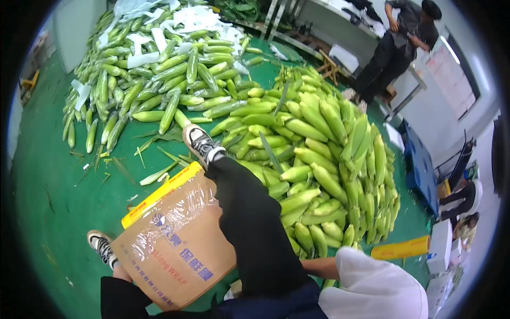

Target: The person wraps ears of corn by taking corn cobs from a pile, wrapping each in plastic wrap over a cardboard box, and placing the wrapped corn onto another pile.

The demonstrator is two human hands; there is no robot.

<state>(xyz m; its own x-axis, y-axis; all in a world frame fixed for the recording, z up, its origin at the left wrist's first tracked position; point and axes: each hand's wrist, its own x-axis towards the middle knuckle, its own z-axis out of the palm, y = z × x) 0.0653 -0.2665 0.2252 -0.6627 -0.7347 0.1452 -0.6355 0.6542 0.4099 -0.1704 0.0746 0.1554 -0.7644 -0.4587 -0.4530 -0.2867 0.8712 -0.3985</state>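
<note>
My right arm, in a white sleeve, enters at the lower right, and its bare forearm passes behind my dark trouser leg. That leg hides my right hand, so its fingers and anything in them cannot be made out. A green corn cob (329, 283) lies just below the forearm. Nowhere in the picture does my left hand show. Between my legs stands a brown cardboard box (175, 239) with a yellow-edged roll (162, 194) and clear film on top. Beyond my right leg is a large pile of husked green corn (319, 154).
Film-wrapped cobs (170, 69) form another pile at the upper left, with pale sheets (196, 21) over them. A yellow roll (401, 248) lies right of the corn. One person stands at the upper right; others bend at the far right. Leaf scraps litter the green floor (58, 212).
</note>
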